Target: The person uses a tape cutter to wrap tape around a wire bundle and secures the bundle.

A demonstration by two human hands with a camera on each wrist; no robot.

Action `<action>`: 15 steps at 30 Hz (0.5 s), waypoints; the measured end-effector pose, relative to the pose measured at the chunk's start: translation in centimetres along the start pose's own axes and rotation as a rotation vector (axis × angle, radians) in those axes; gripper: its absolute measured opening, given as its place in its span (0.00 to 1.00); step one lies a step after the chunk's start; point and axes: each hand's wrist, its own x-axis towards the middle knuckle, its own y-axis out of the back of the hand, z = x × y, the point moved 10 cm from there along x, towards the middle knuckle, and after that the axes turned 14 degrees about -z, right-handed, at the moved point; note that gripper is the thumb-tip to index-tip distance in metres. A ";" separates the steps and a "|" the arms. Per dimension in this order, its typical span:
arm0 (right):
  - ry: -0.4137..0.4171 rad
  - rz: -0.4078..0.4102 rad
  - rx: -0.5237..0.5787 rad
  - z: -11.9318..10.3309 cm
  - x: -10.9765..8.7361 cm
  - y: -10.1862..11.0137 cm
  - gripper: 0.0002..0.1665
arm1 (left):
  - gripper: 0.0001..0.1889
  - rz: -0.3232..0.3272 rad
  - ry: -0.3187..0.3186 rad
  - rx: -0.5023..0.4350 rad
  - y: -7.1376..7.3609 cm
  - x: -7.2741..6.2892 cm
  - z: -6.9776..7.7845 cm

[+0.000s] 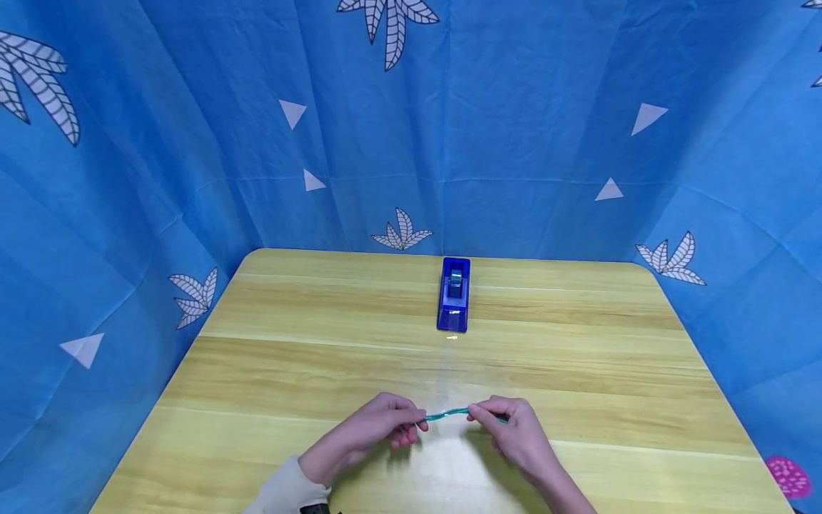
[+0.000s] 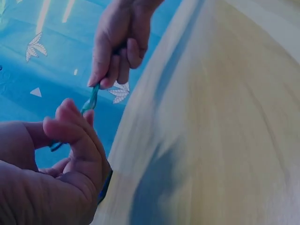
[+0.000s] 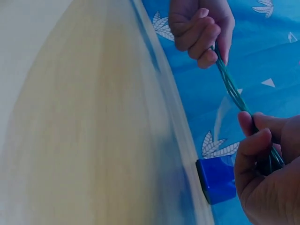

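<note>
A thin bundle of green cord-like strands (image 1: 447, 414) stretches between the two hands, held above the table. My left hand (image 1: 384, 420) pinches one end between thumb and fingertips. On the other side, my right hand (image 1: 516, 430) pinches the bundle, and a short length passes behind its fingers. Several separate strands (image 3: 228, 84) show in the right wrist view; whether they are wire or string I cannot tell. A faint clear strip, apparently tape (image 3: 219, 116), hangs beside the bundle; whether it touches the strands is unclear.
A blue tape dispenser (image 1: 453, 303) with a roll stands beyond the hands, near the back of the wood-grain table (image 1: 308, 371). Blue patterned curtains (image 1: 514, 143) surround the table at the back and both sides.
</note>
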 end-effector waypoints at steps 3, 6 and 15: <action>0.010 0.000 -0.035 -0.1 0.1 0.0 0.12 | 0.12 0.016 -0.017 -0.016 0.1 -0.1 0.1; 0.027 -0.015 -0.069 -0.2 0.2 -0.1 0.13 | 0.10 0.061 -0.056 0.026 0.4 -0.3 0.5; -0.037 -0.109 0.007 0.8 0.6 -0.7 0.19 | 0.07 0.193 -0.114 0.180 1.2 -0.8 1.4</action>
